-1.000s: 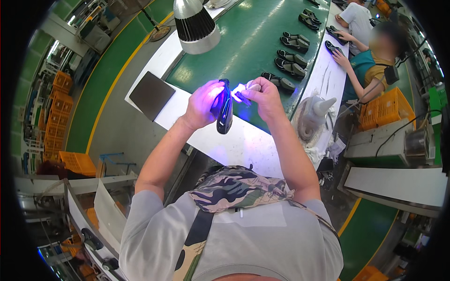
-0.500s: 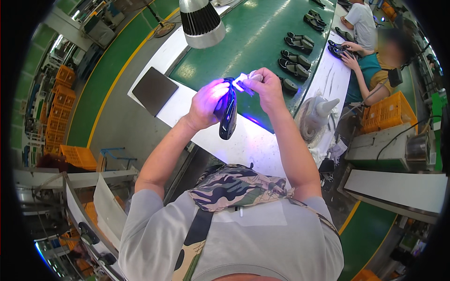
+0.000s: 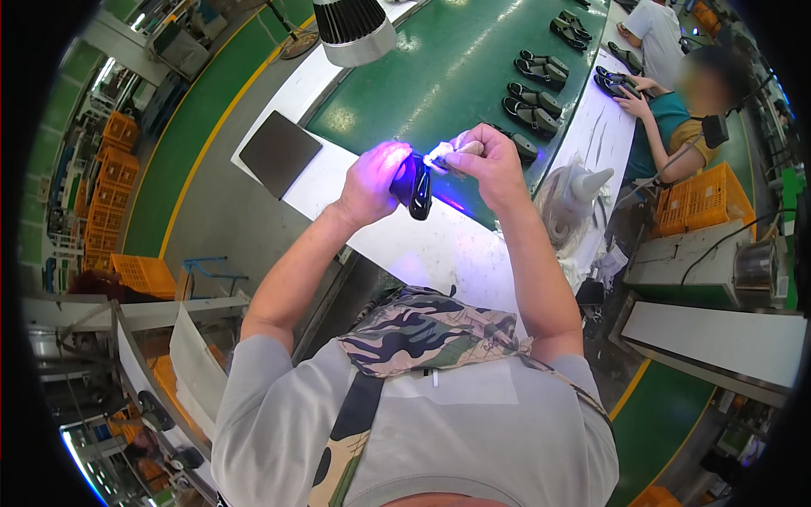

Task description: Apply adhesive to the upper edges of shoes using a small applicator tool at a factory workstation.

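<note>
A glossy black shoe (image 3: 420, 201) is held up over the white table edge by my left hand (image 3: 372, 182), whose fingers wrap round it. Violet-blue light falls on the shoe and on those fingers. My right hand (image 3: 494, 165) pinches a crumpled white cloth (image 3: 452, 154) against the far end of the shoe. Part of the shoe is hidden behind my left fingers. A black ribbed lamp (image 3: 355, 34) hangs beyond my hands.
Several pairs of black shoes (image 3: 532, 106) stand on the green belt (image 3: 422, 84). A dark square pad (image 3: 280, 154) lies at left on the white table. A squeeze bottle (image 3: 583, 190) is at right. Two people sit across at right, one handling a shoe (image 3: 615, 82). Orange crates (image 3: 705, 203) stand nearby.
The shoe has tipped in my left hand, so its near end looks shorter and sits higher. My right hand has shifted slightly right with the cloth. The belt's shoes have barely moved.
</note>
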`<state>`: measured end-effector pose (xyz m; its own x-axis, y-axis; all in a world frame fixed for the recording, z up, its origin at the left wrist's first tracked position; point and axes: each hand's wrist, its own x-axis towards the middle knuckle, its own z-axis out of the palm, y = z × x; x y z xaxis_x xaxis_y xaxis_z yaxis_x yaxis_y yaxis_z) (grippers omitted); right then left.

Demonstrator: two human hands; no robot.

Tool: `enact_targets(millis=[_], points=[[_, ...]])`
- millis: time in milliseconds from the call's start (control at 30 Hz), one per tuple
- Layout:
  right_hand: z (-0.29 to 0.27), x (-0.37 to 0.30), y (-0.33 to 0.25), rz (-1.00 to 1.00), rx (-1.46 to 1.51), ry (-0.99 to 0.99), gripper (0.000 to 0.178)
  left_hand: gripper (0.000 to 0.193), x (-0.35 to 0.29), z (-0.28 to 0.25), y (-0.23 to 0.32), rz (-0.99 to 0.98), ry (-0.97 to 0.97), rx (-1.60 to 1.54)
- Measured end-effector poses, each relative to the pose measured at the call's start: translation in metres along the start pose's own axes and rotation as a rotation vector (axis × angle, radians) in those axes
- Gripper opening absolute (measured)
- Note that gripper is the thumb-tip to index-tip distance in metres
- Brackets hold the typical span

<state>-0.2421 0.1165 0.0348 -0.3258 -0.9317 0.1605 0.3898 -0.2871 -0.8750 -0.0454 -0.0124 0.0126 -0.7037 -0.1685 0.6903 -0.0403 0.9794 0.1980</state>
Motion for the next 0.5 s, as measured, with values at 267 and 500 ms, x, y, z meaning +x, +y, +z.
enact_targets(millis=[267,500], points=[[0.006,-0.005,0.003,-0.102,-0.107,0.058,0.017,0.048,-0.005,-0.009,0.017,-0.408,-0.26,-0.087],[0.009,0.003,0.022,-0.207,-0.189,0.065,0.016,0.053,-0.021,-0.021,0.008,-0.749,-0.679,-0.396]])
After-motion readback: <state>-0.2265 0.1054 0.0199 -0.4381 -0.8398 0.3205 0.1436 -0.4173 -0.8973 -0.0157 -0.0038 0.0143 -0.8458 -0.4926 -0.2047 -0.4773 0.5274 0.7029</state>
